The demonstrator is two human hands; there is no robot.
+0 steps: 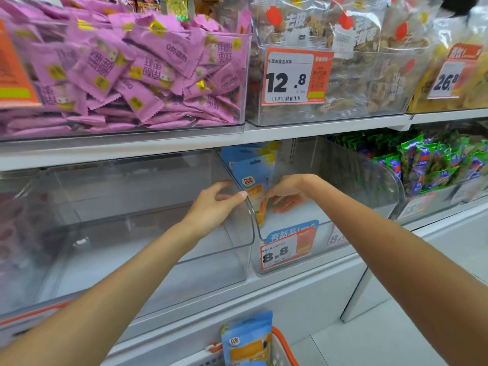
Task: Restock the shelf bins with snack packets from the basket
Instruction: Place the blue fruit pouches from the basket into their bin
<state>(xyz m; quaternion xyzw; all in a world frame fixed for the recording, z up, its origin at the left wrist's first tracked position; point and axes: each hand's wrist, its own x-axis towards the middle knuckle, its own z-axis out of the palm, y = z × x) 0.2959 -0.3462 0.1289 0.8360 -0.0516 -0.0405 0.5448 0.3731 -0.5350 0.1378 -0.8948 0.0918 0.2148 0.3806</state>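
Restocking is at an early stage. In the clear bin (311, 249), the right hand (286, 192) pinches a packet (257, 180) upright; the left hand (214, 204), fingers curled, grips the bin's left wall. Another packet (248, 339) waits in the basket (284, 342) below the bin.

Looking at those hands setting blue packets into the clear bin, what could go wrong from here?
The blue packets stand upright against the bin's side wall with nothing bracing them on the other side, so they may well tip over once the right hand lets go. The left hand grips the curved divider between two bins; pulling on it might shift a bin. Another packet sticks up out of the basket below and could perhaps topple out.
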